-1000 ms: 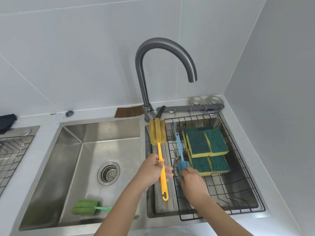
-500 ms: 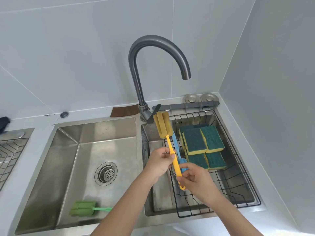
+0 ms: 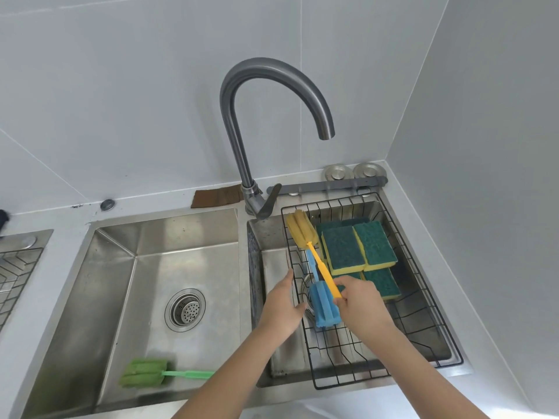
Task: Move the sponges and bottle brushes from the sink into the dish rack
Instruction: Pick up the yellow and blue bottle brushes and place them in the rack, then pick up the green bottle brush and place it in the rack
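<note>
My right hand (image 3: 361,303) grips the handle of the yellow bottle brush (image 3: 303,228), whose foam head lies over the far left part of the black wire dish rack (image 3: 423,300). My left hand (image 3: 282,306) is just left of it, fingers apart, holding nothing. A blue bottle brush (image 3: 325,303) lies in the rack under the yellow one, between my hands. Several green-and-yellow sponges (image 3: 358,249) are stacked in the rack's far part. A green bottle brush (image 3: 145,373) lies in the near part of the left sink basin (image 3: 121,267).
A tall curved grey tap (image 3: 242,122) rises behind the divider between the basins. The left basin has a round drain strainer (image 3: 185,309). Two metal plugs (image 3: 352,172) and a grey bar sit behind the rack. White walls close in behind and to the right.
The yellow brush passed from my left hand to my right and swung right, over the rack. My left hand let go and opened.
</note>
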